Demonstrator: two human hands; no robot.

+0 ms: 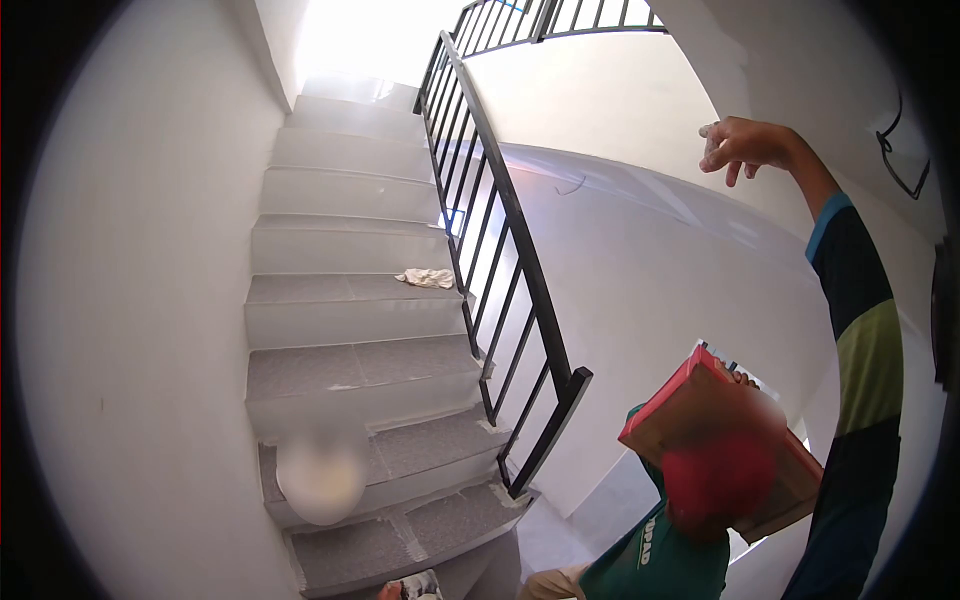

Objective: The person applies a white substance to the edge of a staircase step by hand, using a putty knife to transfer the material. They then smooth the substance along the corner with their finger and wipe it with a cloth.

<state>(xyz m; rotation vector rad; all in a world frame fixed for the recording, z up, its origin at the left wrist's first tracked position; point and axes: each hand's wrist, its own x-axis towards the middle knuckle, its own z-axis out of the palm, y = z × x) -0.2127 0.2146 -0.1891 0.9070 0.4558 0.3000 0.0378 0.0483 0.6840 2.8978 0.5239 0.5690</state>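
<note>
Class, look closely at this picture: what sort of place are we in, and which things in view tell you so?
Probably the stairwell of a building under finishing work: bare grey stairs climb between plain white walls, a black metal railing runs alongside, and a crumpled rag lies on one step.

The walls (130,300) are plain white. The stairs (350,370) are grey with tiny speckles and pale lines along the edges. A whitish rag (427,278) lies on one step. The railing (500,250) is black. At about four o'clock, a person wears a red cap (715,480) and a green shirt (650,560) with white letters, and holds a red board (700,400) with a brown face. The raised arm's sleeve (860,350) is dark navy with a yellow-green band and a blue cuff.
</note>
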